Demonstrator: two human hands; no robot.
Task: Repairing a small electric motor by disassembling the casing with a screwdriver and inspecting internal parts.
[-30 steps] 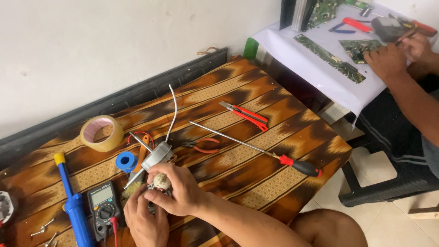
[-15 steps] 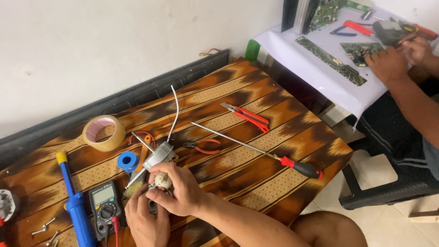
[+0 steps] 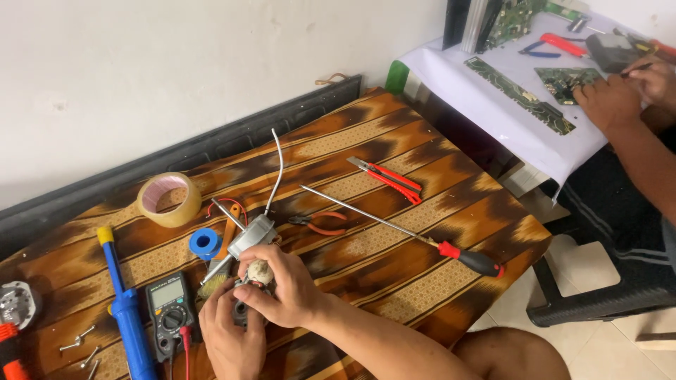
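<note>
Both hands close around a small motor part (image 3: 259, 273) — a pale, rounded knob of wound material on a dark body — held just above the brown striped cloth (image 3: 394, 232) near the table's front edge: the right hand (image 3: 282, 288) wraps its top with curled fingers, the left hand (image 3: 229, 338) cups it from below. Just beyond lies a silvery metal tool (image 3: 250, 238) with a white cable, beside a blue solder spool (image 3: 205, 243), a glossy tape roll (image 3: 169, 199), a dark multimeter (image 3: 167, 313) and a long thin red-handled screwdriver (image 3: 408, 231).

Soft even daylight, sharp focus
</note>
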